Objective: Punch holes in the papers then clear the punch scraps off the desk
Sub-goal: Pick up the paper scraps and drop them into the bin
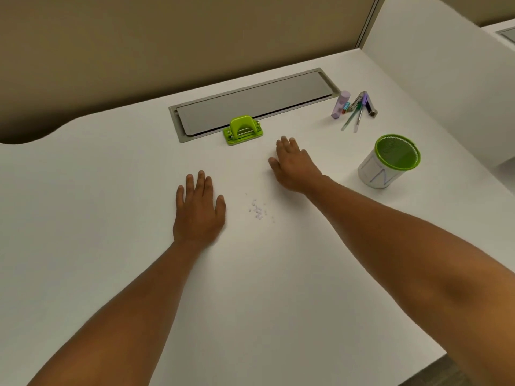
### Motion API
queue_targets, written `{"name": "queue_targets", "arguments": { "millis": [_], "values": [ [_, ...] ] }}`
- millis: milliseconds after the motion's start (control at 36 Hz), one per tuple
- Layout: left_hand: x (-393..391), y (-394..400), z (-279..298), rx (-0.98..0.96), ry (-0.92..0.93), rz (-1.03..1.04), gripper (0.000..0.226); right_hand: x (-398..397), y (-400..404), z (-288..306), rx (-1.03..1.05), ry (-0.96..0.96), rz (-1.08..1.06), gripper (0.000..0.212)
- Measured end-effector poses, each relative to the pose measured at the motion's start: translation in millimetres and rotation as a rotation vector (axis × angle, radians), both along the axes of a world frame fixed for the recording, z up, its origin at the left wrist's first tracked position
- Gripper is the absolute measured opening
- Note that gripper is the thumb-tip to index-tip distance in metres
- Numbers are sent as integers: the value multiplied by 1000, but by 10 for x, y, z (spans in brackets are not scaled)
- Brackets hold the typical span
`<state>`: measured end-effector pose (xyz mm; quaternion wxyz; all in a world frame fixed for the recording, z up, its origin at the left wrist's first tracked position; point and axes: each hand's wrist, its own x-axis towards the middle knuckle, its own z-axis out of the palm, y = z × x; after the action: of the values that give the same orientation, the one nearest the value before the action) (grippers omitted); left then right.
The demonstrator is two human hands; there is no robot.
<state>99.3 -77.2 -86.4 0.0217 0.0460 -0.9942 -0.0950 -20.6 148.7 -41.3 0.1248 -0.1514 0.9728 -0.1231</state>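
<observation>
A green hole punch (pixel 243 130) stands on the white desk (pixel 83 190) by the grey cable tray. A small heap of white punch scraps (pixel 258 210) lies on the desk between my hands. My left hand (pixel 198 211) rests flat, palm down, just left of the scraps, holding nothing. My right hand (pixel 294 164) lies palm down with fingers spread, beyond and to the right of the scraps, below the punch. No papers are in view.
A green mesh cup with a white paper wrap (pixel 388 162) stands at the right. Behind it lie a purple glue stick (pixel 340 104), pens (pixel 352 118) and a stapler (pixel 369 103). A grey cable tray lid (pixel 250 103) is set into the desk. Partition walls rise behind and right.
</observation>
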Motion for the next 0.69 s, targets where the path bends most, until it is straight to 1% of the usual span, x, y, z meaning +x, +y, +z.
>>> {"name": "queue_targets", "arguments": {
  "millis": [83, 194, 333, 528, 639, 694],
  "values": [
    [-8, -6, -4, 5, 14, -3, 61, -130, -28, -74, 38, -45, -17, 65],
    [-16, -5, 7, 3, 17, 3, 64, -137, -31, -142, 60, -44, 4, 68],
    [2, 6, 17, 1, 6, 6, 61, 348, -54, -236, 25, -42, 97, 74],
    [9, 8, 46, 6, -8, 11, 60, 1074, -107, -222, -24, -69, 209, 73],
    [16, 10, 50, 6, -22, 8, 61, 1264, -82, -179, -37, -29, 284, 69],
    [13, 8, 51, 2, -21, 10, 61, 1259, -108, -150, -70, -2, 289, 67]
  ]
}}
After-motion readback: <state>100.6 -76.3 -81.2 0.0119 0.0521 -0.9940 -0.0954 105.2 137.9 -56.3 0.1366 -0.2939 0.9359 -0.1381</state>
